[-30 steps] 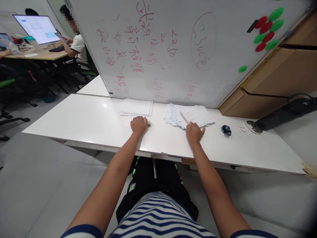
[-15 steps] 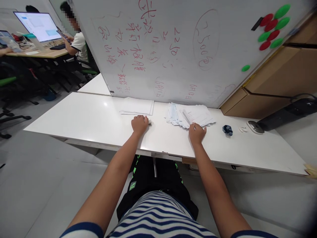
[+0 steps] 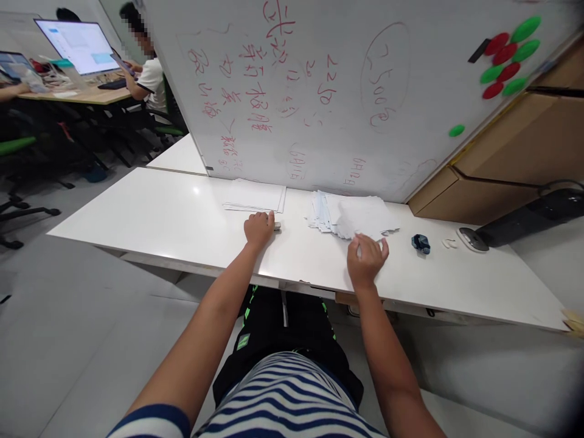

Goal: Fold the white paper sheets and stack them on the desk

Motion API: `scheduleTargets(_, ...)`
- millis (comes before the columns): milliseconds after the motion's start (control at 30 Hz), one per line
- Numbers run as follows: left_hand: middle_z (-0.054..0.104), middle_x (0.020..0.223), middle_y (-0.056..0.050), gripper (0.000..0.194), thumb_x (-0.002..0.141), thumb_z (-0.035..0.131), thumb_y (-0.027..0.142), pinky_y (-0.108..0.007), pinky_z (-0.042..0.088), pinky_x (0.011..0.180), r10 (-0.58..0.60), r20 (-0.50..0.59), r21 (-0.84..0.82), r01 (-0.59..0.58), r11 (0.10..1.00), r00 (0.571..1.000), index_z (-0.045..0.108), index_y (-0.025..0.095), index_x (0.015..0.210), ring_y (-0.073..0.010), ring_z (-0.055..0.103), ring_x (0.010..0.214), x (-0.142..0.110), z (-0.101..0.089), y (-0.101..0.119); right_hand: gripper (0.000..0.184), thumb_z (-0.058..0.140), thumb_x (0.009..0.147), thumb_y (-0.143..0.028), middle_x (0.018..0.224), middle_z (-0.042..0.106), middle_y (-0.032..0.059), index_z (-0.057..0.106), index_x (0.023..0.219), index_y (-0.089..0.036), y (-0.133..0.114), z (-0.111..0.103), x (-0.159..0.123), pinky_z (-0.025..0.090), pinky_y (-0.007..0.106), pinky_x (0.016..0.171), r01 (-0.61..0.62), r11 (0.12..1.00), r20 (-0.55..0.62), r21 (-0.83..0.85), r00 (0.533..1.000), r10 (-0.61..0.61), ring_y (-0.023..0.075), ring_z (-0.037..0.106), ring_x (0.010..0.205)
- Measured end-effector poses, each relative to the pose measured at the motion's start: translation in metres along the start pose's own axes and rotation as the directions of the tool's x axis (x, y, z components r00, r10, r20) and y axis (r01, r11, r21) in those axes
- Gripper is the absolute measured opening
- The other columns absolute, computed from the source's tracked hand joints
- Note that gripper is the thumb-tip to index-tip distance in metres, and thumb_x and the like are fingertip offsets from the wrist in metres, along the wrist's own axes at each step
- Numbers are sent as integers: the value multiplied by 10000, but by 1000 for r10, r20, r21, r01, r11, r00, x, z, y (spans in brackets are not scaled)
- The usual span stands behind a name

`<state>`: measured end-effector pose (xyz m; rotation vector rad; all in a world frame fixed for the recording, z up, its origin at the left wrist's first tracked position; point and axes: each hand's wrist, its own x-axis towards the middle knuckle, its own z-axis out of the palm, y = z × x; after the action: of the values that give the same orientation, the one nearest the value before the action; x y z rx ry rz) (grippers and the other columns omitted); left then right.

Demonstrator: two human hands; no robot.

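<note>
My left hand [image 3: 259,230] rests on the desk with its fingers curled round a small object. Only a pale grey-beige end [image 3: 277,226] of that object pokes out on the right, so its kind is hidden. Just beyond the hand lies a neat stack of white paper [image 3: 260,196]. My right hand [image 3: 366,260] is closed at the near edge of a white sheet of paper [image 3: 362,218], which is raised over an untidy, fanned pile of papers [image 3: 323,210]. The fingertips partly hide where they meet the sheet.
A dark blue object [image 3: 420,244], small white pieces [image 3: 449,243] and a black cylinder [image 3: 515,219] stand right on the white desk [image 3: 150,213]. A whiteboard [image 3: 337,121] rises behind, beside cardboard boxes [image 3: 497,146]. A seated person [image 3: 150,82] is at another desk.
My right hand has turned and shifted slightly toward me, pulling the sheet's near edge up and over the printed page beneath. My left hand has stayed put.
</note>
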<state>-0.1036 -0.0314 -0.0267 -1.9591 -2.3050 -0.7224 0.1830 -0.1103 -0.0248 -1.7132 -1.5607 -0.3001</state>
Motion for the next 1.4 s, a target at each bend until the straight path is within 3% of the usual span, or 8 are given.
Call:
scheduleTargets(233, 641, 871, -109, 496, 986, 213, 439, -381, 354, 740, 68, 11, -7, -68, 998, 998, 637, 214, 862, -273, 559, 927, 3, -1, -7, 175, 503, 921, -256, 920, 739, 20, 668, 862, -253, -79, -31, -97, 258, 459, 1076, 206, 934, 194, 293, 943, -269, 205, 661, 957)
scheduleTargets(433, 673, 1013, -94, 503, 979, 227, 499, -355, 367, 854, 127, -34, -87, -130, 988, 991, 628, 197, 1016, -243, 576, 993, 1, -6, -11, 193, 561, 898, -406, 1059, 716, 53, 678, 953, -263, -102, -24, -108, 223, 506, 1083, 169, 919, 277, 355, 920, -276, 248, 625, 1036)
scheduleTargets(800, 549, 1243, -143, 308, 947, 401, 375, -437, 276, 1049, 171, -403, -347, -323, 881, 899, 601, 171, 1060, -267, 396, 1266, -64, -50, 23, 306, 475, 932, -364, 1284, 609, 93, 649, 1141, -225, -21, -53, -118, 179, 560, 1099, 54, 998, 173, 45, 983, -61, 284, 496, 1244)
scheduleTargets(900, 610, 961, -87, 271, 942, 421, 393, -372, 413, 894, 172, -280, -618, -315, 720, 944, 589, 185, 898, -217, 544, 987, -131, -64, 22, 334, 474, 934, -374, 1328, 576, 90, 631, 1185, -220, -8, -57, -129, 113, 596, 1108, 96, 995, 228, -24, 970, -88, 295, 455, 1283)
scheduleTargets(1000, 579, 801, -34, 357, 938, 395, 485, -310, 436, 753, -85, 93, -755, 126, 644, 992, 533, 196, 781, -176, 547, 789, -192, -62, 8, 335, 485, 932, -363, 1346, 561, 90, 619, 1203, -219, -11, -63, -140, 99, 598, 1114, 126, 992, 254, -28, 960, -115, 292, 448, 1290)
scheduleTargets(1100, 640, 926, -63, 461, 845, 473, 631, -323, 445, 778, -188, 544, -697, 565, 442, 818, 582, 189, 917, -209, 585, 887, -218, -50, -3, 328, 496, 928, -347, 1345, 560, 95, 616, 1203, -215, -17, -67, -148, 117, 601, 1111, 125, 992, 247, -8, 962, -119, 295, 447, 1290)
scheduleTargets(1200, 636, 1152, -109, 579, 799, 540, 648, -352, 454, 840, 14, 785, -609, 767, 201, 619, 575, 185, 1146, -245, 583, 1045, -213, -45, -3, 281, 513, 918, -308, 1309, 590, 93, 644, 1150, -220, -19, -70, -156, 138, 589, 1112, 132, 990, 233, 50, 962, -140, 284, 489, 1253)
scheduleTargets(1400, 669, 1140, -129, 577, 785, 636, 555, -350, 467, 827, 176, 784, -620, 765, 172, 596, 622, 132, 1176, -223, 635, 913, -200, -45, 1, 208, 542, 888, -346, 959, 717, 79, 693, 893, -204, -17, -71, -173, 371, 473, 997, -207, 937, 253, 281, 958, 136, 237, 638, 949)
